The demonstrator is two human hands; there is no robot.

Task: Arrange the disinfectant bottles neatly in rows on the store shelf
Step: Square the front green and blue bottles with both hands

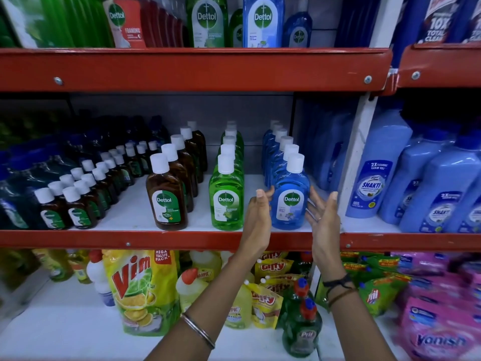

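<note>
Left hand [256, 217] and right hand [322, 217] – fingers spread, palms flanking the front blue Dettol bottle [289, 201] at the red shelf edge [156, 239], fingertips at its sides. Left of it: green Dettol row [227, 196], brown Dettol row [168, 196] – each receding rearward.

On the middle shelf [182, 239], left of the front blue Dettol bottle [290, 201], stand six green Dettol bottles [226, 201] in one file and five large brown Dettol bottles [166, 201] in another. The blue file itself shows about seven white caps. Two hands flank it: left hand [257, 217], right hand [322, 217].
</note>
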